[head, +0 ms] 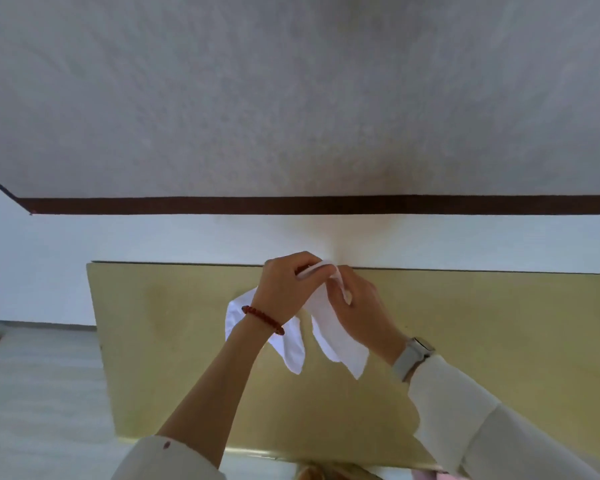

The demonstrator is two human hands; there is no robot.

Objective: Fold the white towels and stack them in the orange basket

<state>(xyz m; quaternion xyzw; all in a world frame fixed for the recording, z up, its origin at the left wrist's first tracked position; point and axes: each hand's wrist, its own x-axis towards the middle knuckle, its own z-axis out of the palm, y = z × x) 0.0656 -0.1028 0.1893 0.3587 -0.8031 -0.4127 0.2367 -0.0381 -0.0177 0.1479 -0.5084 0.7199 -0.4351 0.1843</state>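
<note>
While held, white towel [329, 327] between hands [321, 289]

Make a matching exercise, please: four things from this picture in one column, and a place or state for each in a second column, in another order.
Things:
1. white towel
2. red bead bracelet
3. watch
4. table

Places or states:
A. on the right wrist
B. yellowish, under both hands
C. held up by the left hand and the right hand, corners hanging down
D. on the left wrist

Pairs: 1-C, 2-D, 3-A, 4-B
</note>
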